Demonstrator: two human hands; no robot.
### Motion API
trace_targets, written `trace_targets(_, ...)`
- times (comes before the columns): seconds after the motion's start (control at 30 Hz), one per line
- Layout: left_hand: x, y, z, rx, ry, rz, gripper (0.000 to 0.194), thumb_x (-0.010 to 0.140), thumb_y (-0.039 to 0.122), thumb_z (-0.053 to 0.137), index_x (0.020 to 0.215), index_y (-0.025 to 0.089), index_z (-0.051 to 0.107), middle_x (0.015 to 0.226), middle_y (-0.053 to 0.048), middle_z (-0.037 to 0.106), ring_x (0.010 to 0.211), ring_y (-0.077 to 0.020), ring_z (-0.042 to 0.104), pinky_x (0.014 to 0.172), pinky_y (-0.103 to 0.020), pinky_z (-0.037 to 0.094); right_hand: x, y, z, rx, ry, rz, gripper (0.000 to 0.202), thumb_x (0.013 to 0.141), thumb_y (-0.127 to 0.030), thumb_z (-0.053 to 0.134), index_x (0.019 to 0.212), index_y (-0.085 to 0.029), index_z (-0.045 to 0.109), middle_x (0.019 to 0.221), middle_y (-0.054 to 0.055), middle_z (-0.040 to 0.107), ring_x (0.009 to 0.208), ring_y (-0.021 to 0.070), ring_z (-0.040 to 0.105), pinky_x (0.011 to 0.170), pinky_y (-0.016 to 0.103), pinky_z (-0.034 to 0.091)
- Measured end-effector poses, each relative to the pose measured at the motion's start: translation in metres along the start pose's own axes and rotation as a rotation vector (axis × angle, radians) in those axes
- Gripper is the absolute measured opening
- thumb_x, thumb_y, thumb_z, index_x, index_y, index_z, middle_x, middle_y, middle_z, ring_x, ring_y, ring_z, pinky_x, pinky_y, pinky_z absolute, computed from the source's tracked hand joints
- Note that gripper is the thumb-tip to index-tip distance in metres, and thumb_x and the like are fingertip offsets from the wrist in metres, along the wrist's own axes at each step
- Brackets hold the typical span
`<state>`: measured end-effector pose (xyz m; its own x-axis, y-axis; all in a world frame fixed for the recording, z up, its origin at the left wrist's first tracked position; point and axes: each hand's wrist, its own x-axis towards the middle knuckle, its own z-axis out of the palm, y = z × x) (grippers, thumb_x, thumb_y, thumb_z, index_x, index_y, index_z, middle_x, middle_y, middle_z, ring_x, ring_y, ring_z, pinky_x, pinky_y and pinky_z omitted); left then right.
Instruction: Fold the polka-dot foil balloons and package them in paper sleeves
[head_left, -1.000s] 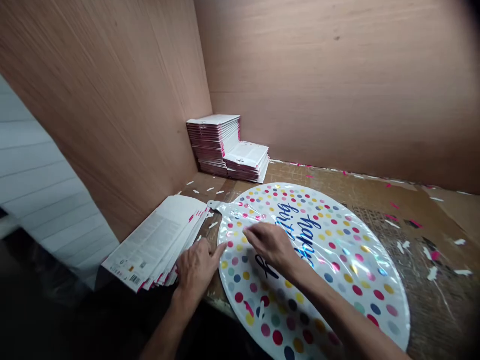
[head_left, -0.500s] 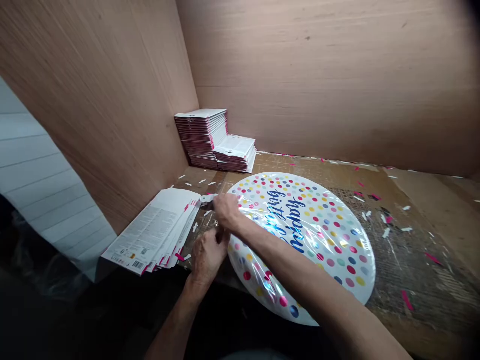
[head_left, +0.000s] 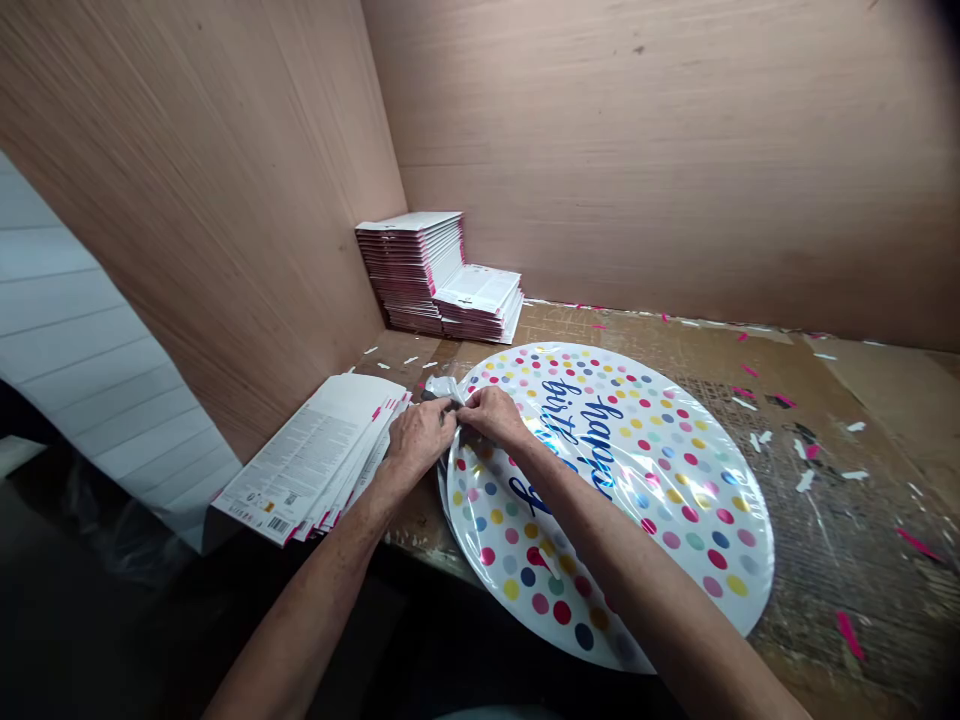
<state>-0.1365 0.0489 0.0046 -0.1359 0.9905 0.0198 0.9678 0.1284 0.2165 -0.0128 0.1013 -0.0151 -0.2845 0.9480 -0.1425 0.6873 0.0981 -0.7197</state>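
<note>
A large round foil balloon [head_left: 697, 500], white with coloured dots and blue "happy birthday" lettering, lies flat on the worktop. My left hand [head_left: 420, 436] is closed at the balloon's left edge, thumb and fingers pinched together. Beside it, my right hand [head_left: 493, 414] is closed too, its fingertips meeting the left ones on the gathered edge. A crumpled whitish tail [head_left: 444, 387] sticks out just beyond the fingertips. My right forearm crosses over the lower part of the balloon. What exactly lies between the fingertips is mostly hidden.
Close on the left, a fanned pile of printed white cards [head_left: 315, 455] overhangs the front edge. Taller stacks of folded cards [head_left: 409, 270] stand in the back corner. Wooden panels [head_left: 637, 150] close off the back and left. Pink and white scraps [head_left: 849, 634] litter the cardboard-covered worktop [head_left: 862, 560].
My left hand has moved up to the balloon's edge, and my right hand has shifted slightly right beside it. The balloon's lower left edge has swung a little, showing more dots.
</note>
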Motion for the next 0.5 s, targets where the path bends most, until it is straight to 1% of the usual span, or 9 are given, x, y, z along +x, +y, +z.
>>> trace_targets(0.1,0.004,-0.008,0.005,-0.149,0.051,-0.094,0.031,0.089,0.037,0.050,0.096,0.020,0.075,0.091,-0.009,0.076,0.087,-0.0246,0.069,0.069,-0.028,0.044,-0.001,0.001,0.000,0.051,0.016,-0.019,0.020,0.079,-0.026,0.062,0.066,-0.016,0.073,0.063,0.004,0.070,0.067,0.0153,0.065,0.061,0.022,0.042)
trace_targets(0.2,0.011,-0.014,0.016,-0.295,0.000,-0.119,0.036,0.089,0.045,0.052,0.086,0.018,0.076,0.078,-0.006,0.075,0.074,-0.0193,0.067,0.060,-0.024,0.041,-0.003,0.003,0.002,0.114,-0.018,-0.042,0.020,0.080,-0.020,0.058,0.066,-0.016,0.072,0.063,0.003,0.070,0.065,0.0137,0.064,0.061,0.020,0.042)
trace_targets(0.27,0.015,-0.015,0.024,-0.314,-0.017,-0.131,0.040,0.089,0.048,0.052,0.083,0.015,0.075,0.073,-0.005,0.073,0.069,-0.0176,0.066,0.056,-0.023,0.039,-0.004,0.003,0.004,0.162,-0.035,-0.045,0.020,0.078,-0.017,0.057,0.066,-0.017,0.072,0.061,0.001,0.070,0.062,0.0128,0.064,0.060,0.020,0.042)
trace_targets(0.3,0.017,-0.015,0.028,-0.316,-0.011,-0.141,0.041,0.089,0.047,0.052,0.084,0.014,0.075,0.074,-0.006,0.074,0.069,-0.0173,0.066,0.056,-0.023,0.039,-0.004,0.003,0.005,0.186,-0.030,-0.043,0.020,0.078,-0.017,0.057,0.064,-0.017,0.071,0.059,0.001,0.069,0.061,0.0128,0.063,0.060,0.020,0.042)
trace_targets(0.37,0.018,-0.015,0.034,-0.314,0.010,-0.158,0.039,0.091,0.044,0.050,0.089,0.014,0.075,0.080,-0.007,0.075,0.073,-0.0171,0.067,0.058,-0.023,0.039,-0.004,0.002,0.009,0.232,0.009,-0.029,0.021,0.077,-0.019,0.058,0.060,-0.017,0.068,0.055,0.001,0.066,0.060,0.0136,0.063,0.060,0.020,0.042)
trace_targets(0.43,0.019,-0.015,0.037,-0.301,0.023,-0.171,0.036,0.092,0.039,0.049,0.090,0.015,0.075,0.084,-0.007,0.075,0.077,-0.0171,0.067,0.060,-0.023,0.040,-0.004,0.001,0.011,0.285,0.080,-0.003,0.020,0.075,-0.021,0.059,0.056,-0.018,0.065,0.052,0.001,0.063,0.060,0.0139,0.062,0.060,0.021,0.043)
trace_targets(0.5,0.020,-0.017,0.039,-0.278,0.023,-0.193,0.035,0.092,0.037,0.047,0.087,0.014,0.074,0.083,-0.008,0.075,0.077,-0.0182,0.067,0.060,-0.024,0.039,-0.007,0.003,0.006,0.359,0.157,0.027,0.017,0.073,-0.023,0.058,0.057,-0.018,0.063,0.051,0.000,0.061,0.057,0.0135,0.061,0.058,0.021,0.043)
